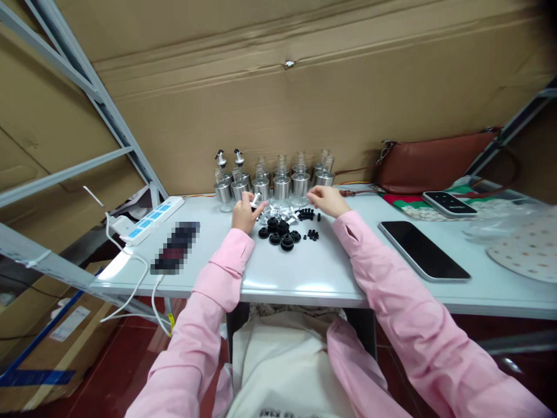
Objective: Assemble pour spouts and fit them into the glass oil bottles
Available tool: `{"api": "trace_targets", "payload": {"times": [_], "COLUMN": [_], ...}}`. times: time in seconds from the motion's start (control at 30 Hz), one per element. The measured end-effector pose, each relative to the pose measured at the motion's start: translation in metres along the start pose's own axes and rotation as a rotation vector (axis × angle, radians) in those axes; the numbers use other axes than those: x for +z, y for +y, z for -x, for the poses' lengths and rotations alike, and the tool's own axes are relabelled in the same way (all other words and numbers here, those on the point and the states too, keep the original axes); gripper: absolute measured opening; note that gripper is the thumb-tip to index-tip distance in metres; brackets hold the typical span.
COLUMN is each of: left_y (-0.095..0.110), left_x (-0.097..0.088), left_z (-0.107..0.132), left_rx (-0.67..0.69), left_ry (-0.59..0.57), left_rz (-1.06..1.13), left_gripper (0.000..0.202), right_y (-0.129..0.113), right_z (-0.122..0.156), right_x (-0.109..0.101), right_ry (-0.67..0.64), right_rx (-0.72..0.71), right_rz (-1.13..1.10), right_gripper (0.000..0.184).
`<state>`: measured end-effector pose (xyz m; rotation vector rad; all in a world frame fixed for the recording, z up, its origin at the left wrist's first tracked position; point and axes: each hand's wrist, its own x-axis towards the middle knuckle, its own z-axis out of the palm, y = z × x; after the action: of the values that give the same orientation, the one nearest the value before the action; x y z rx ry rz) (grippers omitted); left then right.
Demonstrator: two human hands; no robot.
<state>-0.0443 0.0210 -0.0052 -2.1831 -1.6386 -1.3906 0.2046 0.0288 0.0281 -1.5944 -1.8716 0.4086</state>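
Observation:
My left hand [244, 215] grips a silver pourer spout [256, 199] between thumb and fingers, above the left side of a pile of similar silver spouts [278, 214]. My right hand [329, 200] hovers at the pile's right, its fingertips pinched together; what they hold, if anything, is too small to make out. Just below those fingertips lies a cluster of small black caps [307, 214], with a few more loose ones [313, 235] nearer me. Several black ribbed stoppers [286, 241] are heaped between my hands.
Glass bottles with steel sleeves [282, 187] stand in rows behind the pile; two at the left have pourers fitted. A power strip [154, 219] and a pixelated object [176, 248] lie left. A phone [424, 249], another device [449, 204] and a brown bag [435, 159] are right.

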Motion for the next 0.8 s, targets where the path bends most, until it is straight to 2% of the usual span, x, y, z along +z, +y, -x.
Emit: {"api": "trace_targets", "payload": {"times": [0.17, 0.3, 0.4, 0.6, 0.8], "left_y": [0.011, 0.019, 0.022, 0.021, 0.022], "left_x": [0.002, 0.003, 0.002, 0.002, 0.003], "left_z": [0.004, 0.009, 0.01, 0.009, 0.008], "left_rx": [0.094, 0.19, 0.211, 0.208, 0.298], "left_ry": [-0.085, -0.133, -0.141, -0.13, -0.124], "left_rz": [-0.046, -0.056, -0.053, -0.056, -0.056], "left_gripper": [0.036, 0.033, 0.033, 0.033, 0.032], "right_y": [-0.042, -0.05, -0.048, -0.052, -0.055], "right_z": [0.016, 0.019, 0.019, 0.024, 0.027], "right_x": [0.025, 0.042, 0.044, 0.033, 0.033], "right_ry": [0.005, 0.044, 0.03, -0.084, -0.155], "right_rx": [-0.414, -0.589, -0.596, -0.523, -0.399], "right_rz": [-0.256, -0.232, -0.212, -0.234, -0.402], "right_gripper": [0.027, 0.028, 0.027, 0.029, 0.037]}}
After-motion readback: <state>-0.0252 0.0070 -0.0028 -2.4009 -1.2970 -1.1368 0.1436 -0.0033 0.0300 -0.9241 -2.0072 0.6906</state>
